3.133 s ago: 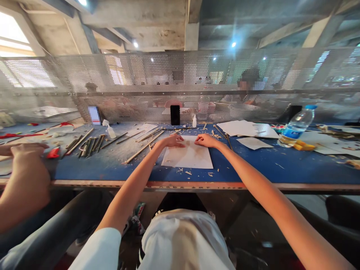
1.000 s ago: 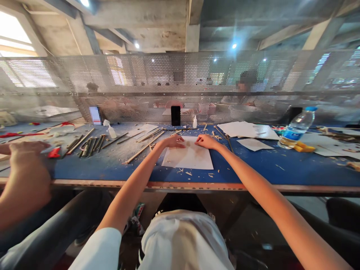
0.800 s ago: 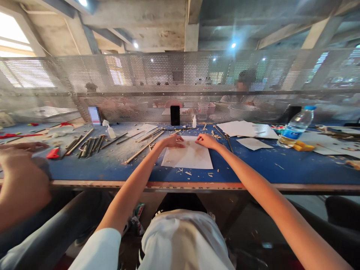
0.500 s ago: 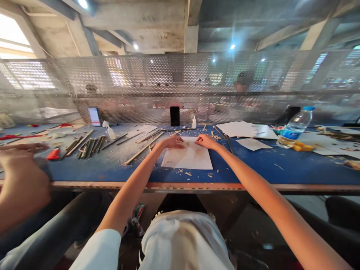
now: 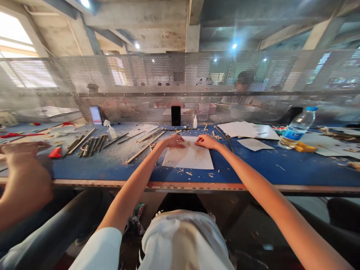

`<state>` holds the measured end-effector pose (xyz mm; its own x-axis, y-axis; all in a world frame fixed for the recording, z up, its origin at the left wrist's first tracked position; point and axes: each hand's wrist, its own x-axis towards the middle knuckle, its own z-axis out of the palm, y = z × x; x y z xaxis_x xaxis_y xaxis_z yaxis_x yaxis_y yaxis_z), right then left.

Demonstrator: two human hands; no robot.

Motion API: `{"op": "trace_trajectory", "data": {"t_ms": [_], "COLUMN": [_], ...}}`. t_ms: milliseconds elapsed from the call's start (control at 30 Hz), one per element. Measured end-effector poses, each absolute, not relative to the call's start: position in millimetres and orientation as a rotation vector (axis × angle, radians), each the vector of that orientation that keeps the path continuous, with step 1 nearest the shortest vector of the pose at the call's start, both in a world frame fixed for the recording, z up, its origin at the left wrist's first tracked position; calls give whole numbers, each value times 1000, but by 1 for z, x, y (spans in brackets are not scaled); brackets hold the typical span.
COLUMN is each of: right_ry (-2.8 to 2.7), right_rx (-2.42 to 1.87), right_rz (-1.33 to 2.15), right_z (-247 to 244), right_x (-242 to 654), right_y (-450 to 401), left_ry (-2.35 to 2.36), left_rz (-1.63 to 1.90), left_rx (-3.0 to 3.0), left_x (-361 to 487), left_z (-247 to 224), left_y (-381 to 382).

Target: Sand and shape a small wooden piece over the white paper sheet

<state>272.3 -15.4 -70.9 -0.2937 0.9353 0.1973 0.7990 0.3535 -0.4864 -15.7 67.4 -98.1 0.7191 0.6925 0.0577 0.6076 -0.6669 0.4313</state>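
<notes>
A white sheet (image 5: 188, 159) lies flat on the blue table in front of me. My left hand (image 5: 174, 141) is over its upper left part, fingers bent inward and partly apart; nothing can be made out in it. At the sheet's upper right, my right hand (image 5: 206, 141) is closed in a pinch, and whatever is between the fingertips is too small to name. Small pale shavings (image 5: 189, 173) lie along the sheet's near edge.
Wooden sticks (image 5: 143, 148) and a small white bottle (image 5: 111, 131) lie to the left, near another person's arm (image 5: 25, 180). A black phone (image 5: 176, 116) stands behind the sheet. Papers (image 5: 247, 130), a water bottle (image 5: 298, 127) and a yellow object (image 5: 304, 147) are at right.
The whole view has shifted slightly. Both my hands keep nearly the same place over the sheet.
</notes>
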Motion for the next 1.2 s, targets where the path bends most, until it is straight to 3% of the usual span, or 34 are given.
{"op": "trace_trajectory", "data": {"t_ms": [133,600,767,900,1067,1200], "right_ry": [-2133,-2136,-2107,-2134,-2127,-2173], "right_rx": [-1601,-1508,-1558,-1525,-1633,-1625], "right_rz": [243,451,325,458,232,333], "right_z": [-70,-73,-75,-74,-69,-66], "right_x": [271,277,280,280,276,271], "right_y": [-17,-12,-9,-9,-15,-19], "left_ry": [1015,1045,1045,1002,1014,1023], "left_rz": [330,295,313,326,326,324], "left_rx": [2547,2537,2541,2562,2529,2537], "left_x": [-15,-15,-14,-14,-14,-14], "left_z": [-98,-93,-99,-102,-101,-100], "left_y": [68,60,68,72,71,69]}}
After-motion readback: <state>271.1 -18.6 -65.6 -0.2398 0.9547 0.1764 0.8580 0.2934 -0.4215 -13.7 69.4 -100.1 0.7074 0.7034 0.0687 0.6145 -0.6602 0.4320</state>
